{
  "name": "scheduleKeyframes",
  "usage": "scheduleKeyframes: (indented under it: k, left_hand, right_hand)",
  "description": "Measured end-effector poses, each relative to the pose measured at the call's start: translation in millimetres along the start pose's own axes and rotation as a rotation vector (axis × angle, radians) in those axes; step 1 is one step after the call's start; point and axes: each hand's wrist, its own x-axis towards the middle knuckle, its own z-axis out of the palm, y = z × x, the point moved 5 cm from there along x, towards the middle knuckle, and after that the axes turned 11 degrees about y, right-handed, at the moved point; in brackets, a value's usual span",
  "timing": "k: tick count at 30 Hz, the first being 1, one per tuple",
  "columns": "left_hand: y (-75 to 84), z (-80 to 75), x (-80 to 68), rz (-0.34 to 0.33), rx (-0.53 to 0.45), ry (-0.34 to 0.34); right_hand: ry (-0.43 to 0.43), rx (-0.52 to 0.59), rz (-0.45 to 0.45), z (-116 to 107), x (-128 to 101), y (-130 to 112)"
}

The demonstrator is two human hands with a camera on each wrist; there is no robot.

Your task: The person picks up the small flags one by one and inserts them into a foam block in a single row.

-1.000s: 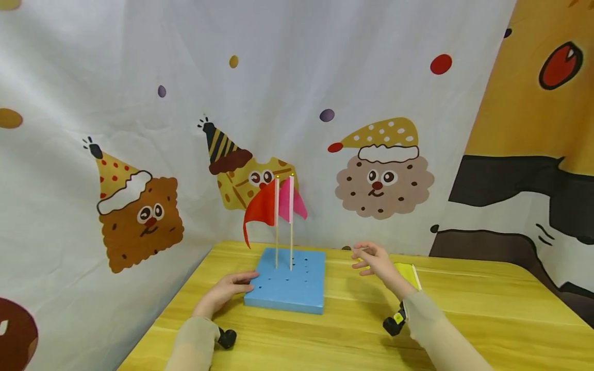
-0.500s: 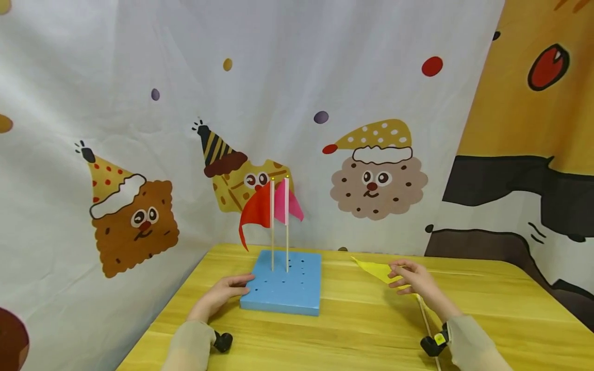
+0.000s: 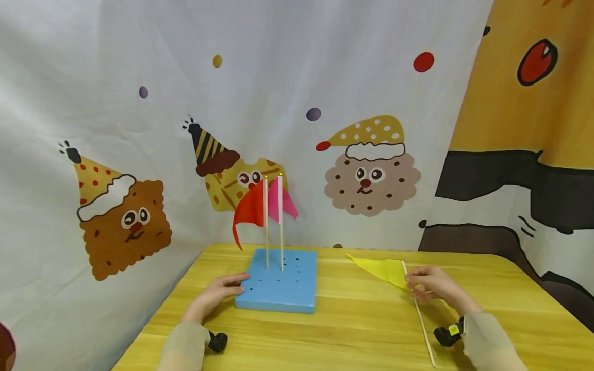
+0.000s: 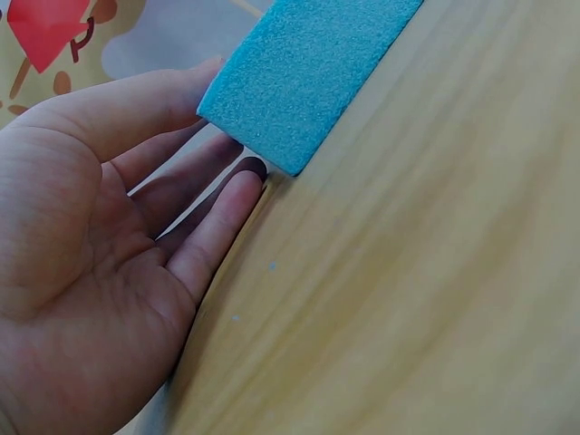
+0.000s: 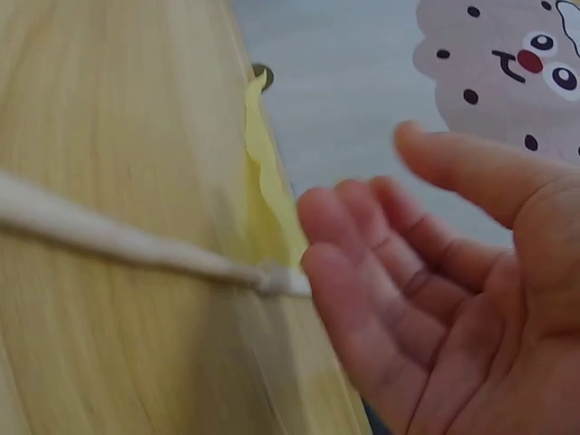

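Note:
A blue foam board (image 3: 278, 296) with small holes lies on the table. Two flags stand upright in it on thin wooden sticks, a red flag (image 3: 250, 207) and a pink flag (image 3: 289, 203). My left hand (image 3: 215, 294) rests at the board's left edge; in the left wrist view its extended fingers (image 4: 195, 177) lie along the foam's corner. To the right, a yellow flag (image 3: 382, 269) lies on the table, its stick (image 3: 424, 332) pointing toward me. My right hand (image 3: 433, 286) is over this stick just below the cloth, thumb apart from the loosely bent fingers (image 5: 340, 290).
The wooden table (image 3: 357, 330) ends at the back against a white curtain (image 3: 278, 103) printed with cartoon biscuits. The same curtain runs along the table's left side. Black wrist cameras sit on both wrists.
My right hand has moved right and slightly down, from in front of the yellow flag to its stick, uncovering the flag. The left hand stays at the board. The view has shifted slightly right.

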Motion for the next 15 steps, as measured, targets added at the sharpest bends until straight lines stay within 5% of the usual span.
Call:
scheduleKeyframes:
  k: [15]
  left_hand:
    - [-1.5,-0.4,0.7,0.001,-0.021,-0.015]
  right_hand:
    - [0.062,-0.367,0.158,2,-19,14]
